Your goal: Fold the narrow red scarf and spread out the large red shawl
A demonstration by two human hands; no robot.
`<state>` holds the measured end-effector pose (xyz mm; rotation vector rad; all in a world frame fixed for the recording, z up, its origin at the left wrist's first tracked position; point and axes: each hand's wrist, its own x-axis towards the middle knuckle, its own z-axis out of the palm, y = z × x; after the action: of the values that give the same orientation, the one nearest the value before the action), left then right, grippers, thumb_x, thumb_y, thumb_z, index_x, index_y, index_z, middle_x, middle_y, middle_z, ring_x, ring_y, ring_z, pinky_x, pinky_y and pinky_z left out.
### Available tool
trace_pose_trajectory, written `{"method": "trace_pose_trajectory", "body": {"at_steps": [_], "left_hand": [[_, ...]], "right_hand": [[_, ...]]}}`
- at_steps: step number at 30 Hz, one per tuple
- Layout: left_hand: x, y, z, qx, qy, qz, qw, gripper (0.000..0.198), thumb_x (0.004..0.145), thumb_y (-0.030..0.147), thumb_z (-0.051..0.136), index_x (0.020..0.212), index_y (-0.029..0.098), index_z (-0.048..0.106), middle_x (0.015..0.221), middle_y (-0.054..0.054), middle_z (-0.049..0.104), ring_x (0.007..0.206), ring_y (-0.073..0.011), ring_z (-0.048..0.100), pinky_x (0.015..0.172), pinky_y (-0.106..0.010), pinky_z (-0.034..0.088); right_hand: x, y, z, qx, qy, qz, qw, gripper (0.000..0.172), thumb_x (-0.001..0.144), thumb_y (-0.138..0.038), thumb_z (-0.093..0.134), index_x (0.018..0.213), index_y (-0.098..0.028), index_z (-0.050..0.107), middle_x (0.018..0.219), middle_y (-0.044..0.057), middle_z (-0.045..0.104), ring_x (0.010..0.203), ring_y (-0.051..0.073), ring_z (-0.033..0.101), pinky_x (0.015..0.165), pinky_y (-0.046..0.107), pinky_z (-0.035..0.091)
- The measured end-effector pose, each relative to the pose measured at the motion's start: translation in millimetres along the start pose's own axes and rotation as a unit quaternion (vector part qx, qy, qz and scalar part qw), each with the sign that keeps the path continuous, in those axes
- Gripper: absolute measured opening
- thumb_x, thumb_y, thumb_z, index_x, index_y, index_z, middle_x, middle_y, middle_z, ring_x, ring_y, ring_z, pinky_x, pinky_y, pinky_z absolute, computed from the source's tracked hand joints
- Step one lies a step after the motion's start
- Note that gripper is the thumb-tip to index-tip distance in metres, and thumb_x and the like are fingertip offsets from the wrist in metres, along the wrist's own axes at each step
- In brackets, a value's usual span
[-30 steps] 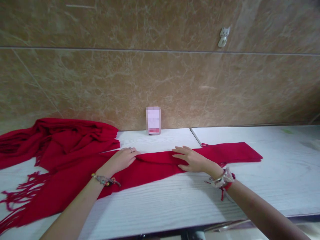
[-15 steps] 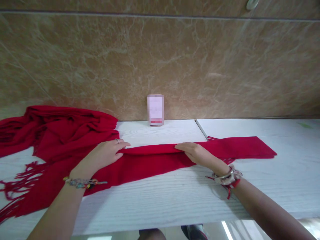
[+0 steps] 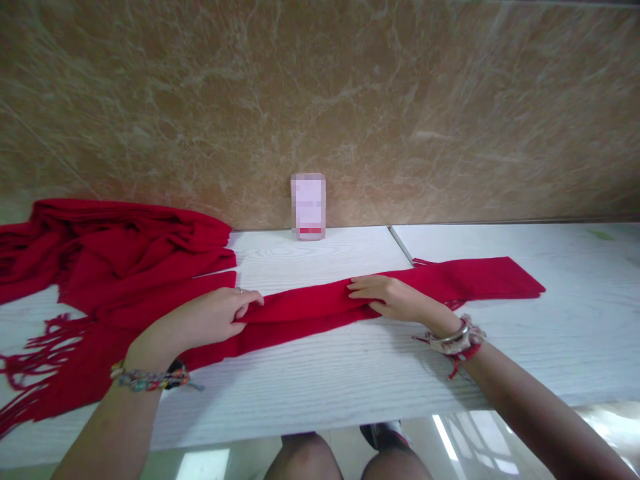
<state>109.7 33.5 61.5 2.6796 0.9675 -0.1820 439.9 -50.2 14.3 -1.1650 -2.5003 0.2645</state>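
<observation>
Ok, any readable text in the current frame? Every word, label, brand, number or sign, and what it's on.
Readable text: none.
Small upright panel by the marbled wall, phone or card: pixelated, nothing on it can be read.
Red fringed scarf: no label or lettering visible.
Beaded bracelet: too small to tell.

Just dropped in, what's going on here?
A person has both hands on a red fringed cloth lying along a white table. The left hand is at the wider part and the right hand is on the narrow strip, where a layer is folded over lengthwise. More red fabric lies bunched on the left, by the wall.
</observation>
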Motion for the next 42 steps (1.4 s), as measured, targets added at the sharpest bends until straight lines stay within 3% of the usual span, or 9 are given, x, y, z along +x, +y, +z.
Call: {"method": "trace_pose_trajectory", "body": {"at_steps": [3, 11, 18, 26, 32, 38, 40, 42], "left_hand": [[-4, 3, -7.0, -0.005, 0.003, -0.002, 1.0, 0.04, 0.071, 0.021, 0.045, 0.109, 0.019, 0.058, 0.069, 0.0, 0.056, 0.059, -0.0128, 0.047, 0.054, -0.022, 0.037], [-2, 13, 0.8, -0.039, -0.126, 0.005, 0.991, 0.053, 0.067, 0.014, 0.046, 0.119, 0.023, 0.054, 0.072, 0.001, 0.055, 0.062, -0.0118, 0.049, 0.055, -0.02, 0.038], [2, 16, 2.2, -0.074, -0.158, 0.015, 0.984, 0.051, 0.068, 0.019, 0.047, 0.119, 0.021, 0.054, 0.069, 0.002, 0.053, 0.06, -0.0111, 0.048, 0.054, -0.02, 0.038], [-5, 14, -9.9, -0.047, -0.053, 0.089, 0.993, 0.033, 0.069, 0.017, 0.044, 0.093, 0.021, 0.066, 0.061, 0.003, 0.053, 0.056, -0.0101, 0.047, 0.058, -0.02, 0.037], [2, 23, 8.4, -0.034, -0.106, 0.088, 0.99, 0.034, 0.059, 0.006, 0.041, 0.085, 0.02, 0.059, 0.062, 0.004, 0.052, 0.056, -0.01, 0.047, 0.052, -0.019, 0.033], [1, 17, 6.2, -0.063, -0.128, 0.078, 0.987, 0.032, 0.069, 0.014, 0.047, 0.097, 0.021, 0.059, 0.066, 0.004, 0.055, 0.058, -0.0102, 0.05, 0.054, -0.018, 0.038], [6, 20, 7.6, -0.057, -0.086, 0.085, 0.991, 0.029, 0.076, 0.024, 0.048, 0.104, 0.021, 0.058, 0.073, 0.002, 0.058, 0.064, -0.0119, 0.053, 0.06, -0.02, 0.041], [14, 29, 15.4, -0.033, 0.011, 0.106, 0.994, 0.032, 0.083, 0.032, 0.046, 0.111, 0.021, 0.056, 0.092, -0.003, 0.061, 0.083, -0.0157, 0.056, 0.076, -0.026, 0.043]], "right_hand": [[-1, 2, -3, 0.043, 0.007, -0.011, 0.999, 0.045, 0.074, -0.003, 0.041, 0.107, -0.021, 0.064, 0.112, 0.001, 0.063, 0.112, 0.015, 0.051, 0.099, 0.032, 0.04], [-4, 6, -6, 0.094, -0.057, -0.007, 0.994, 0.036, 0.075, -0.007, 0.05, 0.102, -0.023, 0.067, 0.12, 0.002, 0.058, 0.117, 0.017, 0.048, 0.1, 0.032, 0.038], [-4, 12, -4, 0.107, -0.069, -0.01, 0.992, 0.036, 0.076, -0.006, 0.051, 0.103, -0.025, 0.067, 0.123, 0.002, 0.056, 0.118, 0.016, 0.046, 0.102, 0.031, 0.035], [-6, 17, -3, 0.175, -0.027, 0.01, 0.984, 0.032, 0.082, -0.01, 0.047, 0.105, -0.024, 0.065, 0.12, 0.003, 0.059, 0.115, 0.015, 0.049, 0.099, 0.033, 0.037], [-5, 21, -2, 0.172, -0.052, 0.006, 0.984, 0.029, 0.078, -0.008, 0.053, 0.098, -0.022, 0.069, 0.118, 0.005, 0.06, 0.115, 0.017, 0.049, 0.1, 0.033, 0.036], [-5, 21, -2, 0.164, -0.065, 0.003, 0.984, 0.026, 0.076, -0.012, 0.058, 0.098, -0.023, 0.068, 0.12, 0.005, 0.058, 0.117, 0.018, 0.047, 0.102, 0.034, 0.034], [-4, 21, -3, 0.161, -0.068, 0.003, 0.985, 0.025, 0.077, -0.015, 0.059, 0.099, -0.023, 0.068, 0.121, 0.005, 0.057, 0.118, 0.018, 0.046, 0.102, 0.035, 0.033], [-4, 20, -3, 0.162, -0.073, 0.005, 0.984, 0.023, 0.078, -0.019, 0.059, 0.098, -0.024, 0.068, 0.123, 0.005, 0.056, 0.119, 0.018, 0.045, 0.103, 0.036, 0.032]]}}
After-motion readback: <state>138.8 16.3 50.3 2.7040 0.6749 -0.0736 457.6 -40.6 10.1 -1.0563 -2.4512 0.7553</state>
